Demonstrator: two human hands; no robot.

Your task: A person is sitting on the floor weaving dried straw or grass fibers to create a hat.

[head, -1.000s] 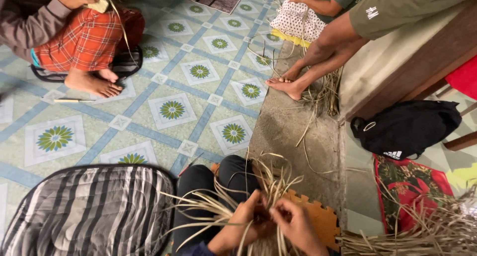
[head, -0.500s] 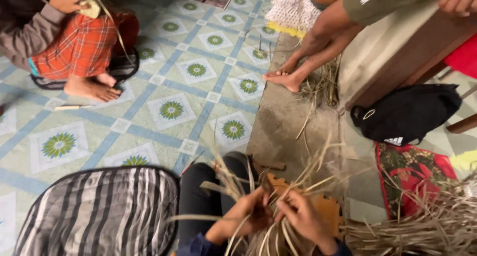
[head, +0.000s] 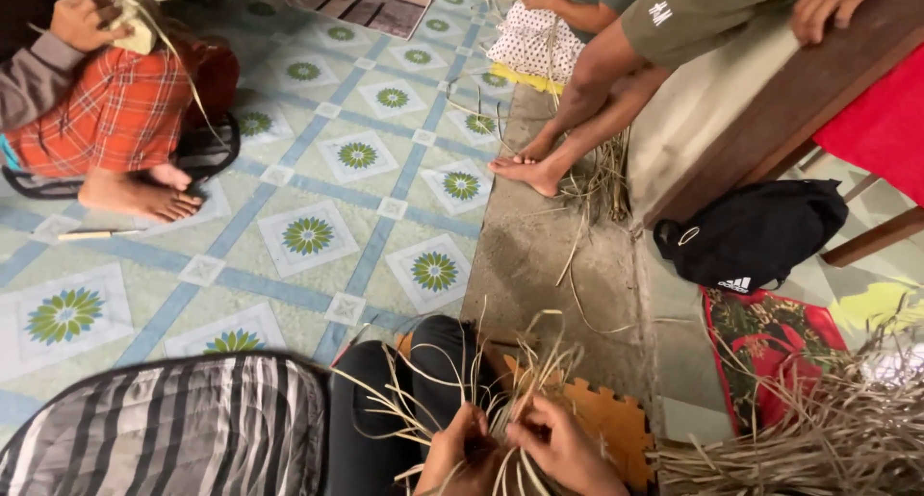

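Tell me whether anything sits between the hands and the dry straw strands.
Nothing visible does. Both the left hand and the right hand already grip the straw strands directly, above the orange foam mat.

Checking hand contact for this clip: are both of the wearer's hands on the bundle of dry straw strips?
Yes, the left hand and right hand both grip the dry straw strips between them.

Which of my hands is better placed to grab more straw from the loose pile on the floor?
Probably the right hand: the straw pile lies on its side, just beyond the orange mat. The left hand sits farther away, and both grip the strands being woven.
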